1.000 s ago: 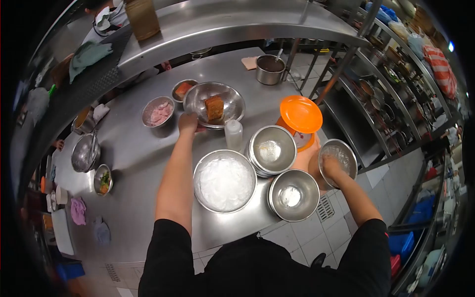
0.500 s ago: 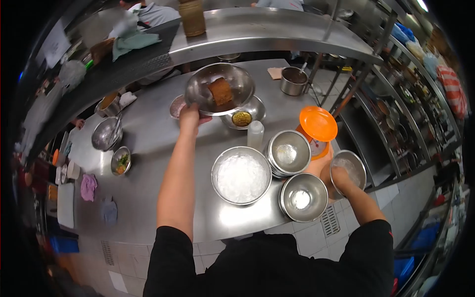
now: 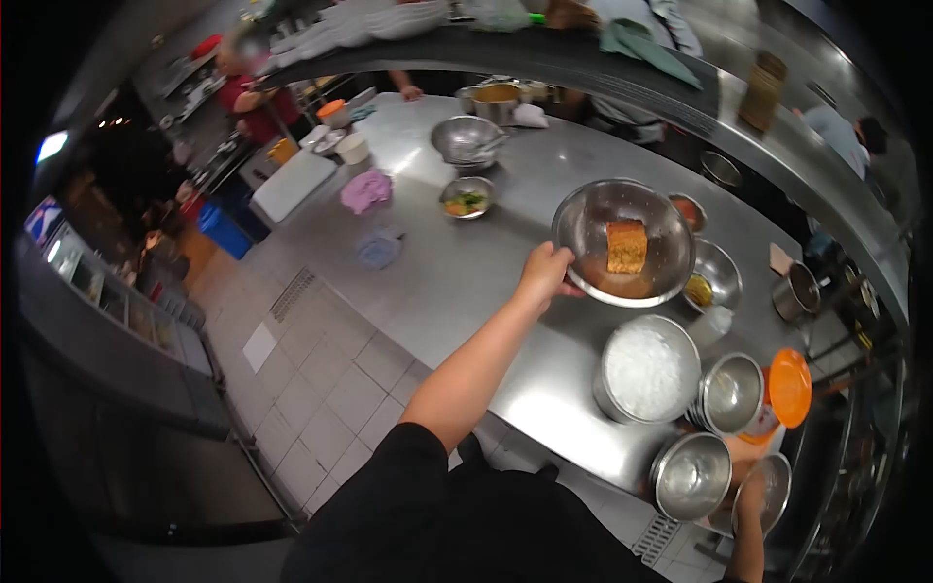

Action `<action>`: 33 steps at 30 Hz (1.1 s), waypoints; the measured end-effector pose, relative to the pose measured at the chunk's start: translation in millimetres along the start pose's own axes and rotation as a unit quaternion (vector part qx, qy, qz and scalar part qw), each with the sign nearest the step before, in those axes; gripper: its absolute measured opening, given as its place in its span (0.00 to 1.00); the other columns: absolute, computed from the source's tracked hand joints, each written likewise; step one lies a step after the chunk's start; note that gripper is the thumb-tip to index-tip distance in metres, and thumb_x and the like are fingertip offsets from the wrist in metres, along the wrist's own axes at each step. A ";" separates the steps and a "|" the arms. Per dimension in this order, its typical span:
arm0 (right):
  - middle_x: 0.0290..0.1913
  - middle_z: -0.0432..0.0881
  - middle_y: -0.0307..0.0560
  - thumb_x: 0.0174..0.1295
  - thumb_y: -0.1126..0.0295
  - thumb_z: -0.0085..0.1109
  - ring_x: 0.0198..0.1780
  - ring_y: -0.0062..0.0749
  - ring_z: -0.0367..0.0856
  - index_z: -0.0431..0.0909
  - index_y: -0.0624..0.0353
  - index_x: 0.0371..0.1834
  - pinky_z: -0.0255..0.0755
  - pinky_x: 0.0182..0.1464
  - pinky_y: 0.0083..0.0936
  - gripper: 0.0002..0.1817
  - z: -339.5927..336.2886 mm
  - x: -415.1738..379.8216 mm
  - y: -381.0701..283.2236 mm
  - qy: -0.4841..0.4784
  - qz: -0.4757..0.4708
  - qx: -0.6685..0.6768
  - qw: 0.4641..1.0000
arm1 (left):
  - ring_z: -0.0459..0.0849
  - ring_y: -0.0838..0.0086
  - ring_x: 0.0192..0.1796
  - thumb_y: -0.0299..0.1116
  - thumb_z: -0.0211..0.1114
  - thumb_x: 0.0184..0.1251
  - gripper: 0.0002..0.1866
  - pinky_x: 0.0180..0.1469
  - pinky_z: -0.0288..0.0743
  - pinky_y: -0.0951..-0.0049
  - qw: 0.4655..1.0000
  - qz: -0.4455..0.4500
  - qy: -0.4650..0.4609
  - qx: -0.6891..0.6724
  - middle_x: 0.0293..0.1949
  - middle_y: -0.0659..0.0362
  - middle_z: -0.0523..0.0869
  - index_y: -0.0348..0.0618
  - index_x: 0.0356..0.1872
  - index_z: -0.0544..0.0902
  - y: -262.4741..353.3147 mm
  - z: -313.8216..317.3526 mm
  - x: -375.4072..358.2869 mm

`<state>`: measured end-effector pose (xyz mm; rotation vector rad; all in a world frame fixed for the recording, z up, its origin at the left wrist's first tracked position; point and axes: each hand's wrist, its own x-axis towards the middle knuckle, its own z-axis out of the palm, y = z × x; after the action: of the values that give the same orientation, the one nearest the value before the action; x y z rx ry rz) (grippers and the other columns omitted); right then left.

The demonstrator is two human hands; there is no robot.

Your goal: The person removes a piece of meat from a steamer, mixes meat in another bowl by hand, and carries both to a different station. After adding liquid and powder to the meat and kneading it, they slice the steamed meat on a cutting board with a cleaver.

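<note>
left hand (image 3: 546, 274) clamped on a steel bowl (image 3: 669, 228) beyond the white-filled bowl (image 3: 649, 371), likely level enough to keep the brown block (image 3: 626, 247) inside; right hand (image 3: 750, 494) reaches into another bowl (image 3: 776, 486) rightward, its grip unclear.

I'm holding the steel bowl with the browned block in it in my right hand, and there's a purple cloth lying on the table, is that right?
Not quite: the head view shows your left hand holding the steel bowl, not your right. The browned block is in it, and the purple cloth lies on the table.
</note>
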<state>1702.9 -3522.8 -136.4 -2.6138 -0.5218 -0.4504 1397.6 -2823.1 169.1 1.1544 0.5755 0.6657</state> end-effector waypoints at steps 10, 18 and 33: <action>0.42 0.85 0.57 0.73 0.56 0.45 0.44 0.51 0.83 0.80 0.65 0.50 0.76 0.49 0.41 0.22 -58.1 20.4 -48.7 -0.090 0.073 0.053 0.992 | 0.88 0.63 0.31 0.30 0.55 0.68 0.15 0.30 0.88 0.66 0.992 0.014 0.121 0.014 0.39 0.49 0.84 0.31 0.51 0.74 39.6 -261.5 -104.4; 0.60 0.80 0.60 0.66 0.74 0.51 0.62 0.45 0.79 0.73 0.70 0.63 0.70 0.64 0.32 0.22 -74.5 97.3 -369.7 0.074 -0.081 0.040 0.993 | 0.87 0.65 0.33 0.28 0.53 0.69 0.17 0.29 0.87 0.66 0.979 0.018 0.201 -0.031 0.42 0.50 0.83 0.32 0.56 0.73 72.7 -459.4 -164.1; 0.42 0.81 0.52 0.52 0.64 0.67 0.48 0.48 0.80 0.79 0.56 0.38 0.74 0.52 0.41 0.13 301.2 -101.5 -1205.4 -0.133 -0.366 0.219 0.895 | 0.89 0.66 0.31 0.29 0.53 0.70 0.14 0.29 0.88 0.73 0.922 0.049 0.384 0.006 0.38 0.49 0.85 0.31 0.52 0.71 148.6 -776.6 -128.9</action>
<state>1167.9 -2403.9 -11.8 -1.9736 -1.5242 -0.1530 728.7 -2390.5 83.3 0.9082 1.1878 1.2161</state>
